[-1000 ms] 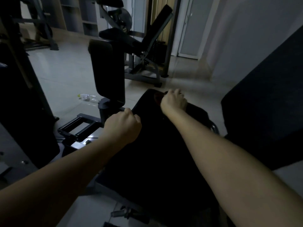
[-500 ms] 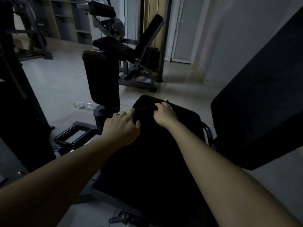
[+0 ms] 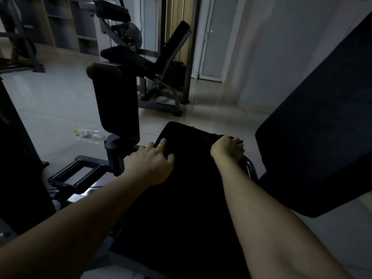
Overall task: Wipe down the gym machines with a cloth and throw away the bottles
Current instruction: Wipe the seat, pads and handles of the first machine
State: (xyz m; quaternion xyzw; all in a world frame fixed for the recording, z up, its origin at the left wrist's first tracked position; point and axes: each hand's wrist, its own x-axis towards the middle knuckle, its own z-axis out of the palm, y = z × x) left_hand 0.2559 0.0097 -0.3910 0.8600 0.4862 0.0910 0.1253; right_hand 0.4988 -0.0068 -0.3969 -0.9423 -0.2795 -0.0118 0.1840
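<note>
Evidently the wiping step was in hand, on the black seat pad (image 3: 187,188) of the nearest machine. The right hand (image 3: 227,149) sat at the pad's far right corner, its grip curled tight round a dark cloth (image 3: 210,136). Only a dull reddish fold of that cloth showed beside the knuckles, and in the gloom the rest could not be told from the pad. The left hand (image 3: 153,161) rested on the pad's left edge, its grip spread and holding nothing, fingers lying loosely over the rim as if steadying the seat.

The large back pad (image 3: 314,137) rose to the right and an upright pad (image 3: 117,105) stood just left of the seat. Neither was being touched, so both probably needed wiping yet. The next move likely called for dragging the cloth back across the seat, then shifting to those pads.

A clear plastic bottle (image 3: 88,134) lay on its side on the tiled floor (image 3: 50,109), left of the upright pad and well apart from both hands, so the throwing-away part was not yet done.

No brand, label or writing could be read. The bottle was too small and the machines too dark.
</note>
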